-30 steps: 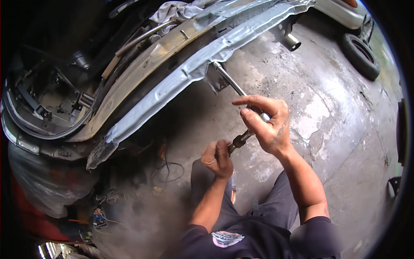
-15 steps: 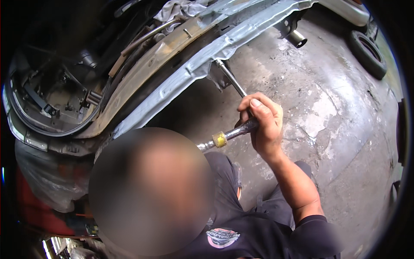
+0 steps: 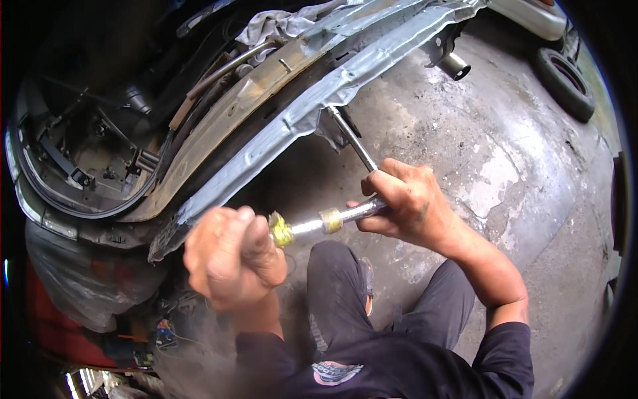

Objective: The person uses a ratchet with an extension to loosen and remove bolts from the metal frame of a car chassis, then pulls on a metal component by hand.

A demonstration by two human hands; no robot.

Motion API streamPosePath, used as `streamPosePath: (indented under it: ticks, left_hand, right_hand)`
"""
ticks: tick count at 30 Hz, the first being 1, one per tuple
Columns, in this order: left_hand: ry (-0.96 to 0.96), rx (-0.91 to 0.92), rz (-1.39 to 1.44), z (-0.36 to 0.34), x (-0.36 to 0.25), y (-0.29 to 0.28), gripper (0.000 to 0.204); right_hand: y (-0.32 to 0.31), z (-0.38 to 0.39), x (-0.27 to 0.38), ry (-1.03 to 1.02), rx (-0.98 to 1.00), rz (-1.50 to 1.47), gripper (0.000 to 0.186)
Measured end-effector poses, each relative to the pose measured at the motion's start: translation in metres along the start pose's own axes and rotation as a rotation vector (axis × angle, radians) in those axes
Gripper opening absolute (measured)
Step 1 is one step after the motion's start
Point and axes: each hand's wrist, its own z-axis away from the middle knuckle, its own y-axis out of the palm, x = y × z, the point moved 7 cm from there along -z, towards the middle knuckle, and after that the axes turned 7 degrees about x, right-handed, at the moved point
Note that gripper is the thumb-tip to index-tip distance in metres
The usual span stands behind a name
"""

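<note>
A long metal extension bar (image 3: 352, 138) runs from the underside of a pale grey-blue sheet-metal panel (image 3: 259, 157) down to my right hand (image 3: 405, 203). A metal handle (image 3: 307, 228) with yellow bands crosses toward my left hand and meets the bar inside my right hand, which is closed round that junction. My left hand (image 3: 236, 256), slightly blurred, is closed on the handle's other end. Where the bar meets the panel, a dark bracket (image 3: 329, 143) hangs behind it.
A rusty tan vehicle beam (image 3: 219, 123) lies behind the panel, with a grey cloth (image 3: 279, 20) above it. A tire (image 3: 561, 83) lies on the concrete floor (image 3: 492, 133) at the right, below another vehicle (image 3: 525, 20). A plastic-covered object (image 3: 93, 279) sits at the lower left.
The handle has swung to a more sideways angle, with my left hand moving left and up since a second ago. My right hand has shifted slightly down and turned.
</note>
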Motion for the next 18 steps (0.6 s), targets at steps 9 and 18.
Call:
streamPosePath:
  ticks: [9, 18]
  left_hand:
    - [0.479, 0.38, 0.346, -0.154, -0.065, 0.16, 0.011]
    - [0.598, 0.26, 0.429, -0.119, -0.15, 0.275, 0.007]
  right_hand:
    - [0.031, 0.011, -0.013, 0.312, -0.543, -0.983, 0.029]
    - [0.033, 0.073, -0.104, 0.506, -0.773, -1.412, 0.037]
